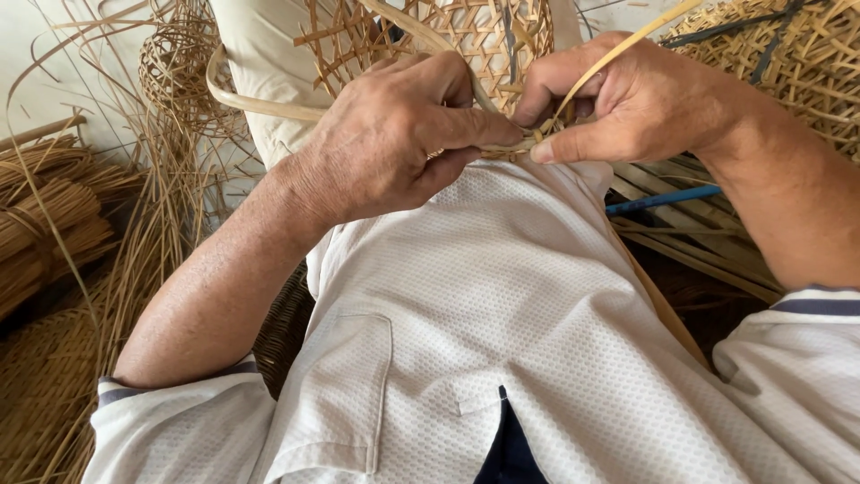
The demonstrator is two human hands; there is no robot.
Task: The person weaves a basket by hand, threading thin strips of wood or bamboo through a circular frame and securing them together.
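- Pale tan cane makes up the open-weave basket point(448, 36) held against the person's chest in the head view; its lattice of crossing strips shows hexagonal gaps, and its lower edge sits just above the white textured shirt point(502, 314).
- The left hand point(394, 134) is closed over the basket's lower rim, thumb and forefinger pinched together on the rim where the weaving meets the right hand.
- The right hand point(627, 103) is also closed, thumb pressed flat along the rim and the fingers curled around a thin flat cane strip point(627, 45) that runs up and to the right out of the grip.
- The two thumbs nearly touch at the rim, just above the shirt.
- A wider, curved cane band point(260, 103) loops out to the left of the basket, behind the left hand.
- A second woven piece point(788, 63) of the same lattice lies at upper right, behind the right forearm.
- A blue rod point(663, 199) lies among loose flat cane slats point(699, 237) under the right wrist.
- Bundles of thin reed point(45, 224) are stacked at left, with loose strands rising beside them, and a small round woven form point(175, 63) hangs at upper left.
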